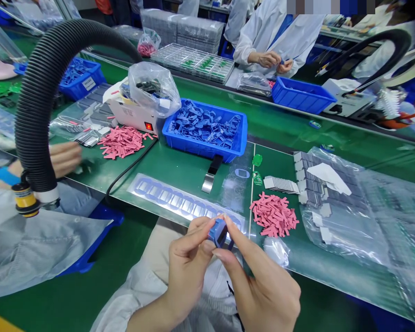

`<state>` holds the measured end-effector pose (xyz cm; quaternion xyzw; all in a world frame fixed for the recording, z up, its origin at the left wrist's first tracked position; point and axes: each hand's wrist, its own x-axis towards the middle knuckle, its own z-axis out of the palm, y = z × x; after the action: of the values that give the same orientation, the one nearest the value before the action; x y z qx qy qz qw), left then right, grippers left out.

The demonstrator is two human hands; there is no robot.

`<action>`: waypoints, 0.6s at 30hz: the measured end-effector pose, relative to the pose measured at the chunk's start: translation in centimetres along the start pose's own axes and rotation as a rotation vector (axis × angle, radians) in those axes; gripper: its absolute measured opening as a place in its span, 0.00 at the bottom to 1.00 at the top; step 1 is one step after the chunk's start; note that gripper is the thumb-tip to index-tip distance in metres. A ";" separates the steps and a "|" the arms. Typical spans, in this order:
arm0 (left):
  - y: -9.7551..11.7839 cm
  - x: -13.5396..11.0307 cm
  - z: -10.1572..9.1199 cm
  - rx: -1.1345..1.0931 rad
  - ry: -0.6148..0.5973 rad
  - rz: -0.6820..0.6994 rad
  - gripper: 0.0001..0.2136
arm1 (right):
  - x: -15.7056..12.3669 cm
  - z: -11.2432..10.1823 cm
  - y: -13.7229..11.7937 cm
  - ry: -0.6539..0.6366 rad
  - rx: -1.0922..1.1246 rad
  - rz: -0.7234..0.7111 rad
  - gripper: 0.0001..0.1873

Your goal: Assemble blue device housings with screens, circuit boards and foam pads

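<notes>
Blue part [218, 233] sits pinched between my left grip [186, 263] and right grip [263, 290], both clamped on it just above the desk [166, 168] edge; a slack pinch could drop it among the pink strips [274, 214] nearby.

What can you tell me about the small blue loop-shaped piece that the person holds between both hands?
The small blue loop-shaped piece looks like matte rubber or plastic, with rounded corners and a dark centre; I cannot tell whether that centre is an opening. It is tilted, pinched between the fingers of the left hand and right hand, which hide part of it. It is held near the front edge of the green workbench; only the fingers visibly touch it.
</notes>
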<state>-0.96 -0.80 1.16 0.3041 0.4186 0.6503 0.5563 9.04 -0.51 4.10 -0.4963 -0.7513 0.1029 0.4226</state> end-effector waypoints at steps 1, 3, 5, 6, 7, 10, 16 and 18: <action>0.1 0.1 -0.1 0.044 -0.023 0.020 0.10 | 0.0 0.1 0.0 0.031 -0.008 0.001 0.24; 0.4 0.2 -0.3 0.117 -0.066 0.049 0.13 | 0.0 0.4 0.2 0.098 -0.032 -0.003 0.25; 1.1 0.3 -0.5 0.188 -0.105 0.072 0.16 | -0.1 0.8 0.5 0.161 -0.063 -0.007 0.25; 1.5 0.4 -0.6 0.233 -0.123 0.082 0.15 | -0.2 1.0 0.7 0.181 -0.075 -0.015 0.25; 2.1 0.6 -0.7 0.290 -0.139 0.099 0.14 | -0.3 1.2 0.9 0.196 -0.085 -0.026 0.24; 3.9 1.3 -1.0 0.498 -0.198 0.218 0.11 | -0.6 1.6 1.3 0.222 -0.115 -0.085 0.22; 5.1 2.6 -1.5 0.783 -0.247 0.513 0.09 | -0.7 1.2 1.7 0.200 -0.143 -0.216 0.25; 5.0 2.7 -1.8 0.810 -0.287 0.598 0.10 | -0.6 0.6 1.9 0.109 0.004 -0.124 0.21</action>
<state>-5.37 1.27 4.53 0.6873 0.4510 0.5183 0.2358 9.97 0.08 2.34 -0.4528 -0.7564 0.0508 0.4693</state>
